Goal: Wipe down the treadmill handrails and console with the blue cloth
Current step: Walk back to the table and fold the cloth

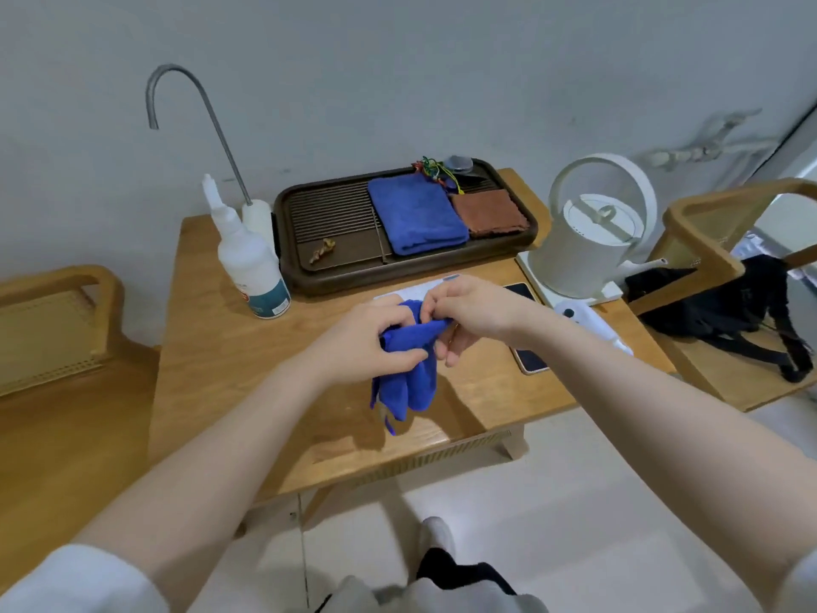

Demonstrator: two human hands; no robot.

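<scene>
A blue cloth [409, 382] hangs bunched above the wooden table [221, 373], held by both hands. My left hand [362, 342] grips its upper part from the left. My right hand [468, 316] pinches its top edge from the right. The lower folds of the cloth dangle free over the table top. No treadmill, handrail or console appears in this view.
A dark tea tray [309, 267] at the back holds a folded blue towel [415, 219] and a brown cloth [488, 212]. A white squeeze bottle [252, 267] stands left, a white kettle [579, 245] right, a phone [530, 360] beside my right wrist. Wooden chairs flank the table; a black bag [725, 311] lies on the right one.
</scene>
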